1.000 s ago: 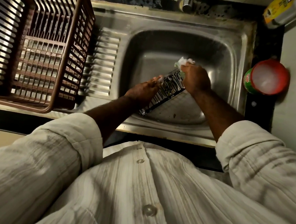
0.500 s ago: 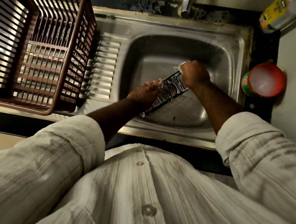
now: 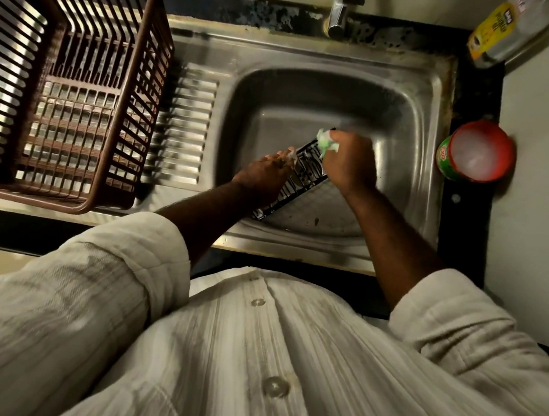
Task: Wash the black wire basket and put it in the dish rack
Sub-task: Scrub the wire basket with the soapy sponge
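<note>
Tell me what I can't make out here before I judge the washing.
Head view only:
1. Basket: far end hidden behind the right hand and the scrub pad it grips; left edge covered by the left hand holding it.
2. Scrub pad: blurred by motion.
3. Tap: cut off by the top edge.
4. Bottle: label too small to read, top cut off.

Sink [image 3: 411,97] dead ahead, basin on its right half, drainboard [image 3: 187,125] on its left. Dish rack [image 3: 76,95] sits on the drainboard, left of the basin. Tap [image 3: 344,10] behind the basin. Bottle [image 3: 498,31] in far right corner. Tub [image 3: 476,151] on counter [image 3: 464,209], just right of sink. Wire basket [image 3: 302,180] tilted in the basin, between left hand [image 3: 266,177] and right hand [image 3: 349,163]; scrub pad [image 3: 326,142] at its far end.
</note>
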Tool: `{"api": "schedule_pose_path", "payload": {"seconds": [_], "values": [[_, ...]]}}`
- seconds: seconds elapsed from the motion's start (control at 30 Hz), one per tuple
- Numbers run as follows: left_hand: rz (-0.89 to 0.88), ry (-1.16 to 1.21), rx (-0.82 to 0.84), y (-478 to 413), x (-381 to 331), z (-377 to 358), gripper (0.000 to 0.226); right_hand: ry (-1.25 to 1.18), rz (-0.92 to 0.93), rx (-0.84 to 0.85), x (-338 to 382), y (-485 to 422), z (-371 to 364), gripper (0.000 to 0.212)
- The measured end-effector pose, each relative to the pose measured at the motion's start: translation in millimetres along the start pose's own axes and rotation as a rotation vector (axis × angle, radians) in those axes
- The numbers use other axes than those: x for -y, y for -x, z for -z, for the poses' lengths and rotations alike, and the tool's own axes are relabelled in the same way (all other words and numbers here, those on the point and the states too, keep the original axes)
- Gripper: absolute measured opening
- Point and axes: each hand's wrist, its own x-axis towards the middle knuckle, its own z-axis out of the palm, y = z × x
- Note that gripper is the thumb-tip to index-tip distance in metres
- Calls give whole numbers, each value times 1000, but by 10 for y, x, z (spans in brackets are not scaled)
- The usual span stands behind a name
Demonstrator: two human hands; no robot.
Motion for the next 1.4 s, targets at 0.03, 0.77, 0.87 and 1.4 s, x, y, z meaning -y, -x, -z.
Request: {"api": "schedule_pose_path", "payload": {"seconds": [0.03,0.77,0.87,1.4], "values": [[0,-4,-1,2,-1,-5,71,0,-7,19,25,82,-30,37],[34,-49,25,40,-90,72,66,216,38,413,259,64,-143,23],[43,-54,32,39,-101,76,65,245,-14,296,293,102,-202,19],[83,-96,110,-30,-118,-3,62,240,-27,218,244,75,-198,19]]}}
